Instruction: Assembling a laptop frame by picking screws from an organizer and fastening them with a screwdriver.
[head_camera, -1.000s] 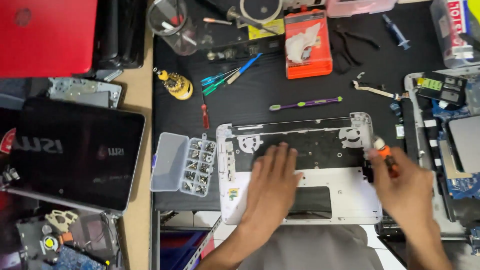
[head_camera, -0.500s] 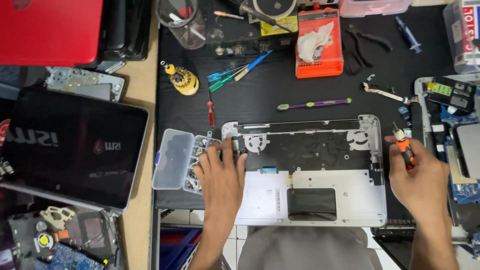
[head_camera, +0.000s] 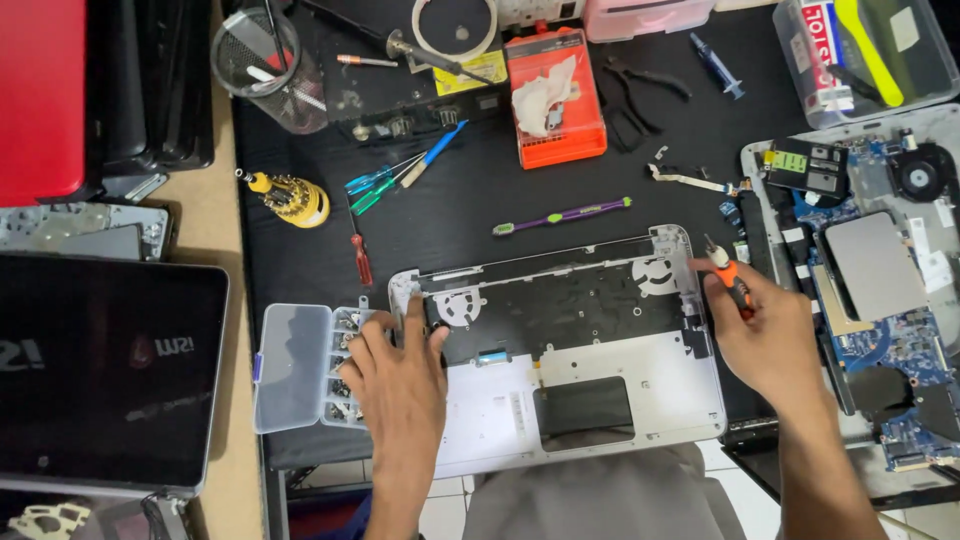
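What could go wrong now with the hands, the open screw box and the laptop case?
The left hand rests between the open screw box and the silver laptop case; a nudge might tip the box and scatter the screws. The right hand holds an orange screwdriver beside the case's right edge, so its tip could scratch the case if the hand slips.

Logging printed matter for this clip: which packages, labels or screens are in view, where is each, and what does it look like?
Dark laptop lid: left edge, black rectangle with a faint emblem.
Red laptop lid: top left, red.
Clear plastic box: top right, holding a red-and-white package and a yellow strip.
Green label: right, small rectangle on a black part.
Yellow label: top centre, under a tape ring.
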